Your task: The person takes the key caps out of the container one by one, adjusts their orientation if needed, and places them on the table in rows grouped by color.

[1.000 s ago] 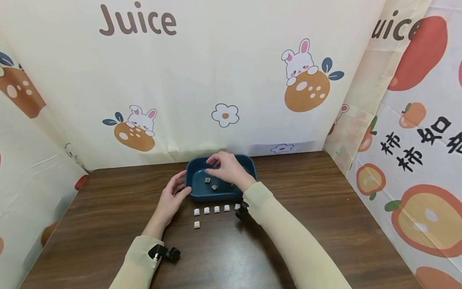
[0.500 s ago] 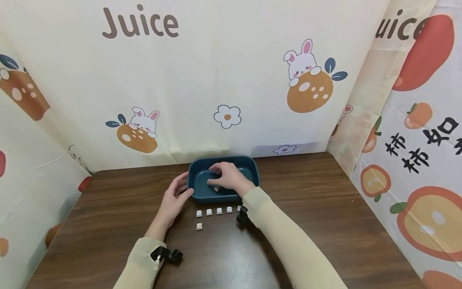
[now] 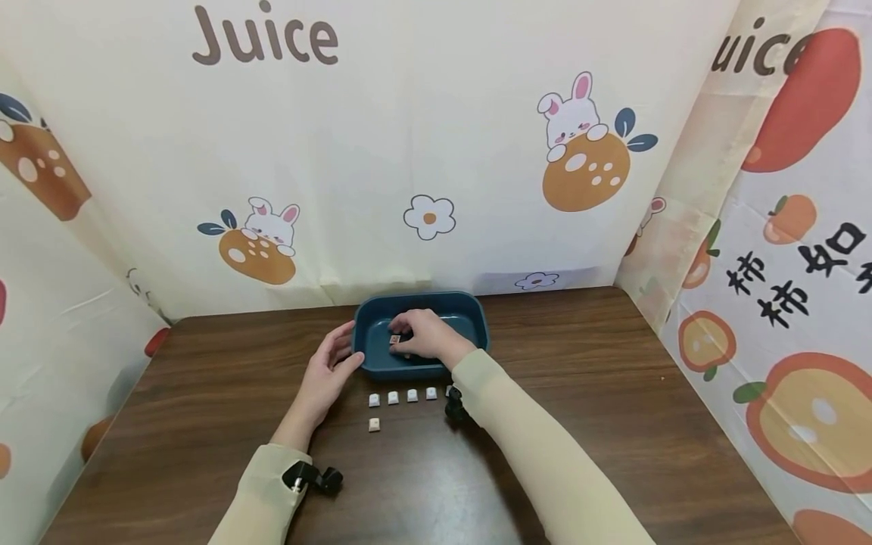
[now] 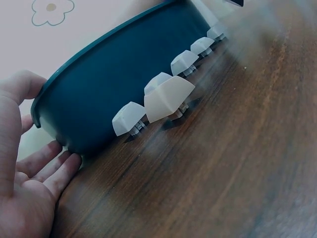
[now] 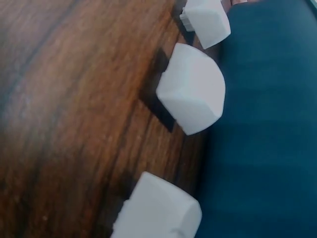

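My left hand rests against the left end of a dark blue tray, its thumb at the front corner and its other fingers along the end wall. In the left wrist view the hand has loosely extended fingers touching the tray's outside. My right hand reaches into the tray and pinches a small keycap between thumb and fingers. Beneath that hand other small pieces are mostly hidden. Several white keycaps stand in a row before the tray, and one cream keycap sits nearer me.
The tray stands on a dark wooden table, close to a patterned cloth backdrop. The right wrist view shows white keycaps close beside the tray's front wall. Black wrist mounts are on both sleeves.
My right hand has lowered into the tray and its thumb and fingers have closed on a keycap that lay there. The left hand stays at the tray's left end.
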Motion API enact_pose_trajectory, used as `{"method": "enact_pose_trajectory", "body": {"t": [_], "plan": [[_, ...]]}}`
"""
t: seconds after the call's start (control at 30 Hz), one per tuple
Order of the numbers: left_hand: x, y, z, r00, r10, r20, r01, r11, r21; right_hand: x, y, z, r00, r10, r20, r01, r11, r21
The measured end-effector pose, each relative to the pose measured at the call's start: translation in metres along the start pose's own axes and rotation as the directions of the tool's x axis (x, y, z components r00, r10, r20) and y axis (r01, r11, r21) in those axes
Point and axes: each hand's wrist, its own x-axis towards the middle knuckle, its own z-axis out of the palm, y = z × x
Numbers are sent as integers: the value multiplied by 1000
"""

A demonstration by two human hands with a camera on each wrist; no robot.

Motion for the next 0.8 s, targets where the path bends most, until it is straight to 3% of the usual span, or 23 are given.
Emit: {"method": "enact_pose_trajectory", "body": {"t": [0.8], "plan": [[0, 1, 0, 1000, 9, -2, -9, 1000, 9, 2, -1, 2, 1000, -2, 28, 1, 1000, 29]]}}
